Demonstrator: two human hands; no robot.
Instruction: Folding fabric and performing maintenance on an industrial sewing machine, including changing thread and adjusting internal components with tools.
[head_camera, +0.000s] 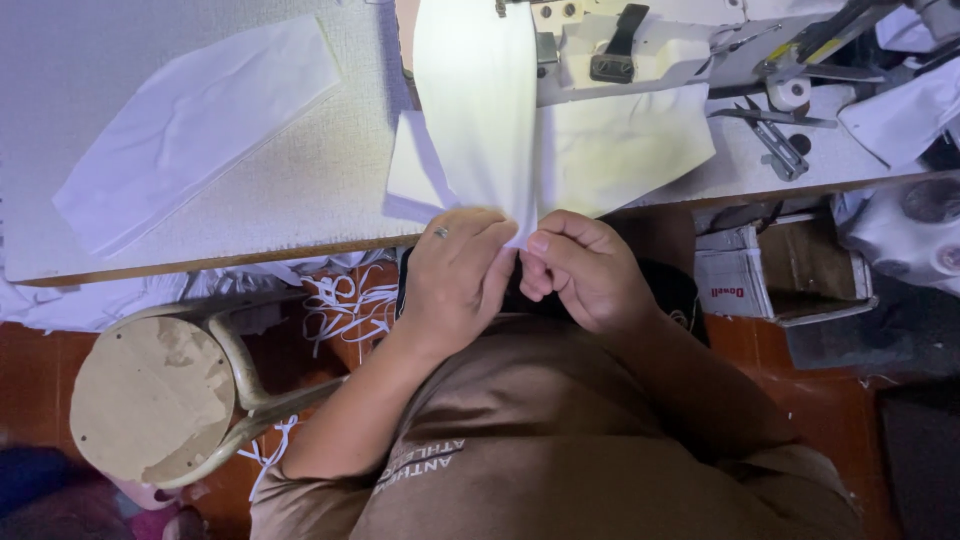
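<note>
**Pinching the near end of a pale cloth strip**

My left hand (455, 275) and right hand (580, 270) meet at the near edge of the desk (300, 190), and the fingers of both are closed together on the near corner of a long pale fabric strip (478, 110). The strip runs from my hands away to the far side, up toward the sewing machine (640, 50), lying over a second pale piece (620, 150) spread to its right.

I judge the cloth light, thin and limp: it will fold and slip out of shape easily, so the hemmed near edge, held between thumbs and fingertips of both hands, seems the best place to grip. It looks off-white to faint yellow, smooth, with 1 lengthwise fold.

Far left on the desk lies another white piece (190, 125); scissors (770, 125) sit far right. A round wooden stool (150, 395) stands near left on the floor.
</note>
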